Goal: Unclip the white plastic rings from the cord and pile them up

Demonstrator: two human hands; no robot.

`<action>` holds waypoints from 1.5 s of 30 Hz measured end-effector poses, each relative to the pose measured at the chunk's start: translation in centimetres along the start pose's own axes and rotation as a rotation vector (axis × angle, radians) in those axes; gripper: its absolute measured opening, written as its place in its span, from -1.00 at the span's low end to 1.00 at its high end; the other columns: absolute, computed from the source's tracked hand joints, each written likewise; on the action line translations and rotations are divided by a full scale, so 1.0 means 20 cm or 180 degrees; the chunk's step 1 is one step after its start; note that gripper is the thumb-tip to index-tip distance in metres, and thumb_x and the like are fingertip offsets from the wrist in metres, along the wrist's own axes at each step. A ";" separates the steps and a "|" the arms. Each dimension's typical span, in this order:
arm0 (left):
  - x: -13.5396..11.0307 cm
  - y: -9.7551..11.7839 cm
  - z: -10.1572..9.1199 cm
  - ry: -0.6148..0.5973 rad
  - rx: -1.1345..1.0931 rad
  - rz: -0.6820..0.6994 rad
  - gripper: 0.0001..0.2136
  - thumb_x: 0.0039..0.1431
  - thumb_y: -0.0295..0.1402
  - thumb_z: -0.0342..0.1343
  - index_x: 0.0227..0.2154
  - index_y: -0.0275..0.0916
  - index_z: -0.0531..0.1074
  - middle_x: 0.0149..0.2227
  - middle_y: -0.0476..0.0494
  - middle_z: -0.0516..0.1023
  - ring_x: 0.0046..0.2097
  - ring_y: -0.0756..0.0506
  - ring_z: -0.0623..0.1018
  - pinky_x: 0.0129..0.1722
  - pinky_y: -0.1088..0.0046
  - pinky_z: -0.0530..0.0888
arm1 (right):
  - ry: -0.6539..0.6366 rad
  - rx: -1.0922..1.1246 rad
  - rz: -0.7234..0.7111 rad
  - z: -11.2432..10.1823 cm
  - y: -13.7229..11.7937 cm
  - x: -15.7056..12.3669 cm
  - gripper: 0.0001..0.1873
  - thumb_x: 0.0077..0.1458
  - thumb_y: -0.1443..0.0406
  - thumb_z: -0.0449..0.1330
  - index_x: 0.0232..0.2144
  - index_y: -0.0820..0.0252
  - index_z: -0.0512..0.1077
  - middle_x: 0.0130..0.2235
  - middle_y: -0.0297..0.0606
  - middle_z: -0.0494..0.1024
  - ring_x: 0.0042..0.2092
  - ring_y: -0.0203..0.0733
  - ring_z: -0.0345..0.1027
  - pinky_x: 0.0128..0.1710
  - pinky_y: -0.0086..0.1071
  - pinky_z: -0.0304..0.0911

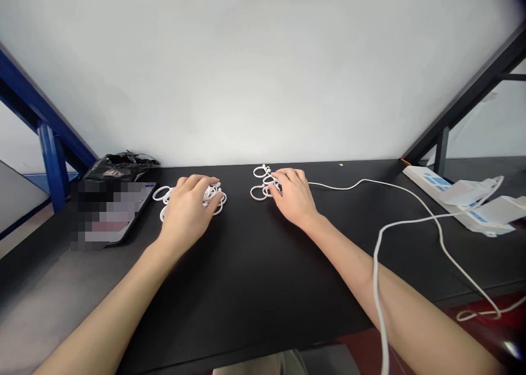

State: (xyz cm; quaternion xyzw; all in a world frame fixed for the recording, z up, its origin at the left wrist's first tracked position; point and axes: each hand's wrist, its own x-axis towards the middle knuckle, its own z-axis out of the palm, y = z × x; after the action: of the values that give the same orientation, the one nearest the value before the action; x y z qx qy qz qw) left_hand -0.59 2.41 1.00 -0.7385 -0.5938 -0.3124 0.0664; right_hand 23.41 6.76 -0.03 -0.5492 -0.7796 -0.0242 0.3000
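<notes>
My left hand point(188, 208) lies palm down on a tangled bundle of white cable point(213, 200) on the black table point(246, 276), fingers curled over the loops. My right hand point(292, 195) rests on a second bundle of white cable loops point(262, 186) near the table's back edge, fingertips pressed onto the loops. A long white cable point(411, 197) runs from the right hand's bundle across the table to the right and over my right forearm.
A phone point(123, 211) lies at the left, with a black plastic bag point(119, 166) behind it. A white power strip with white adapters point(464, 200) sits at the right. A white wall rises behind the table, framed by blue and black struts.
</notes>
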 end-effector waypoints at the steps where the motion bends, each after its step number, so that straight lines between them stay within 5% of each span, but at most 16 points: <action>1: 0.00 -0.02 0.01 -0.0035 0.0113 -0.0017 -0.72 0.28 -0.24 0.04 -0.05 -0.22 0.48 -0.04 -0.19 0.56 -0.05 -0.28 0.44 -0.01 0.14 0.41 | -0.0024 -0.0111 0.0088 0.01 0.02 0.00 -0.64 0.26 0.25 0.09 0.04 0.24 0.47 0.08 -0.05 0.45 0.13 0.14 0.18 0.11 -0.02 0.21; 6: 0.00 -0.07 0.05 -0.0180 0.0323 -0.0117 -0.64 0.28 -0.19 0.03 0.00 -0.29 0.49 0.04 -0.24 0.54 -0.01 -0.33 0.43 0.03 0.09 0.39 | -0.0103 -0.0273 0.0318 0.05 0.03 0.00 -0.70 0.25 0.28 0.09 -0.05 0.19 0.53 0.01 -0.04 0.44 0.08 0.10 0.21 0.11 -0.03 0.21; 12: -0.02 -0.01 0.06 -0.0132 0.0065 0.0077 -0.70 0.30 -0.19 0.00 -0.09 -0.22 0.51 -0.02 -0.20 0.55 0.00 -0.29 0.41 0.06 0.07 0.37 | -0.0125 -0.0232 0.0325 0.04 0.02 0.00 -0.86 0.22 0.30 0.17 -0.27 0.15 0.55 -0.06 -0.09 0.45 0.01 0.04 0.26 0.05 -0.09 0.24; 24: -0.02 0.07 0.02 -0.0278 -0.0393 0.0144 -0.76 0.31 -0.21 -0.03 -0.18 -0.19 0.48 -0.13 -0.15 0.59 -0.07 -0.22 0.44 -0.02 0.17 0.38 | 0.0360 0.0581 -0.0506 0.00 -0.09 -0.03 -0.84 0.27 0.33 0.14 -0.21 0.12 0.54 -0.04 -0.12 0.40 -0.01 -0.09 0.32 -0.01 -0.19 0.35; 33: -0.01 0.15 -0.04 -0.0517 -0.1415 -0.0768 -0.75 0.29 -0.10 -0.03 -0.21 -0.15 0.41 -0.38 -0.02 0.59 -0.39 -0.07 0.51 -0.37 0.41 0.38 | 0.0007 0.0565 -0.1177 -0.07 -0.20 -0.09 -0.75 0.33 0.28 0.05 -0.23 0.04 0.55 -0.03 -0.23 0.49 -0.23 -0.26 0.42 -0.30 -0.37 0.33; 37: -0.01 0.14 -0.03 -0.0538 -0.1519 -0.0796 -0.80 0.26 -0.18 0.00 -0.17 -0.14 0.38 -0.39 0.02 0.57 -0.40 -0.05 0.49 -0.39 0.44 0.36 | -0.0042 0.0932 -0.1167 -0.09 -0.23 -0.11 -0.77 0.33 0.25 0.05 -0.16 0.06 0.52 -0.03 -0.23 0.53 -0.23 -0.28 0.45 -0.30 -0.39 0.34; 41: -0.02 0.13 -0.03 -0.0586 -0.1404 -0.0624 -0.84 0.28 -0.22 -0.02 -0.23 -0.13 0.40 -0.43 0.05 0.52 -0.42 -0.03 0.43 -0.39 0.46 0.33 | -0.0068 0.1976 -0.0620 -0.09 -0.25 -0.13 -0.70 0.27 0.16 0.14 0.01 0.10 0.39 -0.12 -0.27 0.58 -0.22 -0.28 0.49 -0.23 -0.39 0.42; 45: -0.03 0.14 -0.02 -0.0637 -0.1269 -0.0246 -0.83 0.30 -0.24 -0.04 -0.22 -0.12 0.43 -0.43 0.03 0.52 -0.34 -0.05 0.45 -0.33 0.44 0.36 | -0.0305 0.2423 -0.0136 -0.08 -0.25 -0.13 -0.74 0.25 0.13 0.15 -0.10 0.12 0.43 -0.22 -0.29 0.59 -0.32 -0.28 0.50 -0.31 -0.39 0.43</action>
State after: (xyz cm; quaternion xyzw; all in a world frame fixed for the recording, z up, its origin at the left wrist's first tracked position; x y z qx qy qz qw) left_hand 1.69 0.96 1.71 -0.7410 -0.5518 -0.3511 -0.1521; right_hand 20.21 1.98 1.39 -0.3827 -0.7573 0.2864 0.4450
